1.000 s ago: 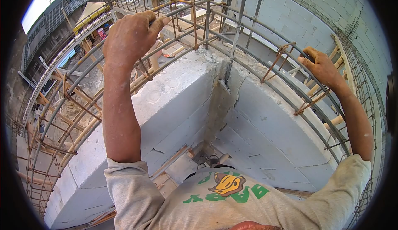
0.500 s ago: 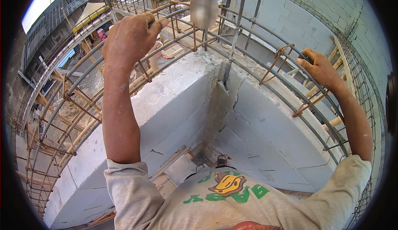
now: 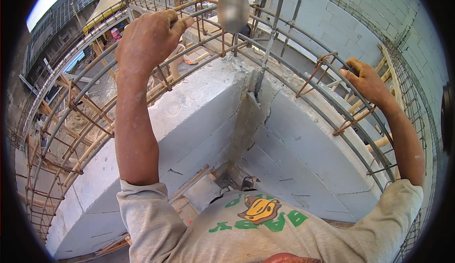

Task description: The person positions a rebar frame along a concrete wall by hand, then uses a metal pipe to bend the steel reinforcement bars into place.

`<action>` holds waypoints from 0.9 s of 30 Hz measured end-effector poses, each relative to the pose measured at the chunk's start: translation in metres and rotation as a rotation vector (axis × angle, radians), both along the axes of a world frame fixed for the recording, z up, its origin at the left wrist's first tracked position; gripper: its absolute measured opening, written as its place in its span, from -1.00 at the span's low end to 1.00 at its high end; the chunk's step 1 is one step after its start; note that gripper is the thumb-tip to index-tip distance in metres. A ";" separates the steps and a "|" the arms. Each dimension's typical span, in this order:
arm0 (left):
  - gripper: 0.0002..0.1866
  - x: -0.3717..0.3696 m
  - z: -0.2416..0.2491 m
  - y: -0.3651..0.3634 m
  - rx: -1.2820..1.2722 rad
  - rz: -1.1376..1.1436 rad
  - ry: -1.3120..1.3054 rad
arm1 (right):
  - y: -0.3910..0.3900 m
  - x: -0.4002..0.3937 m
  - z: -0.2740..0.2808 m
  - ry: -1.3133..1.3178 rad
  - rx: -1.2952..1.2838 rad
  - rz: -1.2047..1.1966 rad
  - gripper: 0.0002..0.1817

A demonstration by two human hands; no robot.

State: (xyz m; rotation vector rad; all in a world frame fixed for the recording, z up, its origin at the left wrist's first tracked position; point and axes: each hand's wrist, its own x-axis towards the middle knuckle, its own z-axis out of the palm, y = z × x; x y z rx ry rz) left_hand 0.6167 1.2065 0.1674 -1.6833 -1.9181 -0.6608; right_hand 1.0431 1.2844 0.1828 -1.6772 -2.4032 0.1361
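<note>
An outdoor construction site: rebar cage (image 3: 294, 80) atop block walls (image 3: 199, 106), scaffolding poles (image 3: 71, 116) beyond.

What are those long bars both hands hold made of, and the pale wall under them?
The bars look like steel reinforcing rod: dull grey, thin, with rusty orange ties. The left hand and right hand each grip one. The wall seems lightweight concrete block: chalky, matte, chipped at the corner.

Bright, even daylight – soft shadows, sharp focus, heavy fisheye bending, black corners.

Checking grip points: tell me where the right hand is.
In the head view, the right hand is at the right, closed around a rebar bar beside a rusty stirrup, above the concrete wall.
</note>
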 end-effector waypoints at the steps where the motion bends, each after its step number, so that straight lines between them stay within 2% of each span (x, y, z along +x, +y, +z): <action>1: -0.54 0.000 0.000 0.000 -0.001 0.003 0.003 | 0.000 0.000 0.000 -0.004 0.001 0.003 -0.49; 12: -0.52 -0.005 -0.004 0.004 0.059 -0.036 0.009 | 0.001 0.001 0.000 -0.012 0.021 0.018 -0.51; 15: -0.52 -0.003 -0.002 0.003 0.006 -0.015 -0.026 | -0.001 -0.003 0.003 -0.034 -0.001 -0.007 -0.49; 21: -0.53 0.000 0.003 0.000 -0.032 0.008 0.009 | 0.007 0.002 0.000 -0.031 0.041 0.043 -0.39; 24: -0.52 0.003 0.002 -0.001 -0.001 0.018 -0.004 | 0.010 -0.001 0.017 0.208 -0.266 -0.025 -0.35; 27: -0.51 0.003 0.003 -0.001 0.009 0.007 0.001 | 0.041 0.006 0.022 0.257 -0.213 0.031 -0.35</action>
